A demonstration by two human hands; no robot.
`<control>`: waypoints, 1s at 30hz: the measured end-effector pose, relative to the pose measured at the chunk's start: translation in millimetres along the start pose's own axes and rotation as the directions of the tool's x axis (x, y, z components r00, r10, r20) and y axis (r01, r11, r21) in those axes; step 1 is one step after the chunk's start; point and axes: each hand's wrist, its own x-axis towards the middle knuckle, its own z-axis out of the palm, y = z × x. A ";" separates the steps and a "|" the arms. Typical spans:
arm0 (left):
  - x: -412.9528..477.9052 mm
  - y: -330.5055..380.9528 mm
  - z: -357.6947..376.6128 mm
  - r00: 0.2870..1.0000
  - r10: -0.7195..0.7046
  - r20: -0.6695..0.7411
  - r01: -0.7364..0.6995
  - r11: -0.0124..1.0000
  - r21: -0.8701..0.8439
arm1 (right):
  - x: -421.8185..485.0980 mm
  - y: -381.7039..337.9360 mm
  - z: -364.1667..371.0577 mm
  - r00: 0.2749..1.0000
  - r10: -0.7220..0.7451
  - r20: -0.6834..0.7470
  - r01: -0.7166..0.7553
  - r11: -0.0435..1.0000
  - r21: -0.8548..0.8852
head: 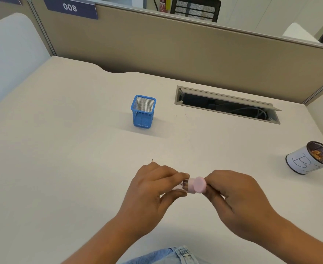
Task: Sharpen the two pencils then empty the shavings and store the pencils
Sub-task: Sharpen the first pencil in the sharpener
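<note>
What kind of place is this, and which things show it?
Most likely an office cubicle. A tan partition wall carries a numbered sign, the pale desk has a cable slot, and a mesh office chair stands behind the partition.

blue cup (143, 111) blocks mid-desk (61, 149).

cream desk (61, 140) with open cable tray (227, 105), beige partition (176, 46), mesh chair (195, 9) behind.

Both hands (151, 187) (235, 195) close together, fingers pinched
</note>
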 end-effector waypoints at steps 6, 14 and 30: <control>-2.9 -4.3 -1.5 0.966 0.252 -0.065 -0.222 0.928 0.300 | 9.9 -7.4 -2.0 0.654 0.451 0.608 -0.755 0.334 0.564; -6.1 -10.3 1.6 0.994 -0.041 -0.096 0.054 0.989 0.138 | 12.9 -5.0 -8.7 0.642 0.441 0.627 -0.766 0.322 0.557; -22.8 -46.9 70.8 0.817 -0.474 0.329 0.552 0.807 -0.208 | 37.4 63.5 87.5 0.743 0.647 0.169 -0.629 0.591 0.505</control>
